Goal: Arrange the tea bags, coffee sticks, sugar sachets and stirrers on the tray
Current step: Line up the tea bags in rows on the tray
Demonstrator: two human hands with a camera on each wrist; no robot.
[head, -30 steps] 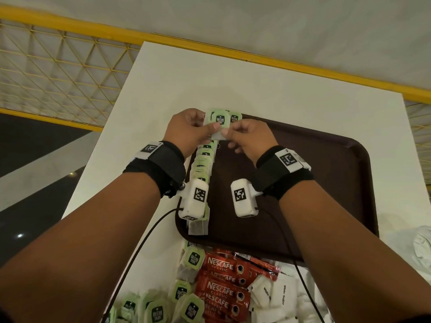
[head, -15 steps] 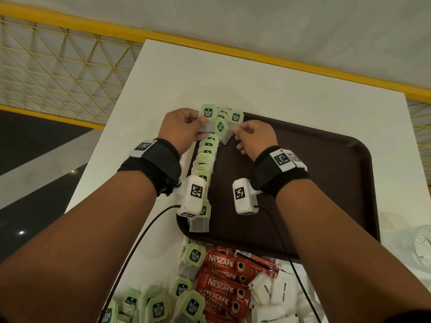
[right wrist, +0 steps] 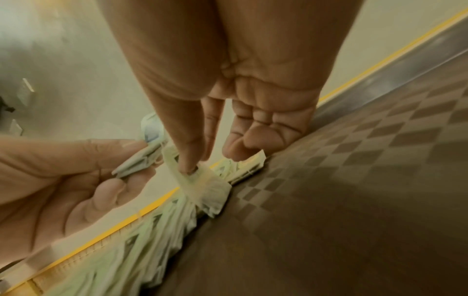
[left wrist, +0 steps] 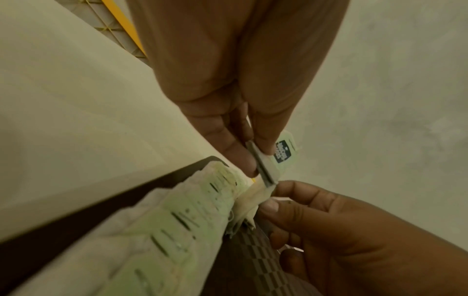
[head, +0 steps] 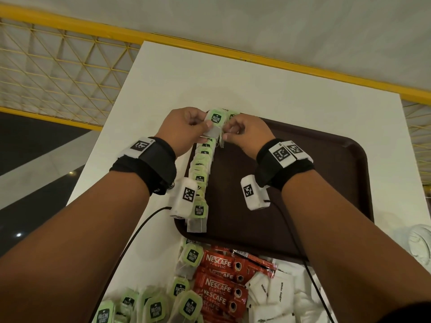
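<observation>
Your forearms are bare, with no sleeves in view. Around each wrist you wear a wide black fabric band. On your left hand (head: 184,129) side, the band carries a white block printed with a black square code marker on top; your right hand (head: 245,134) side carries two such marker blocks side by side. Beneath each wrist hangs a white camera housing with its own code marker, and a thin black cable trails back from each.
</observation>
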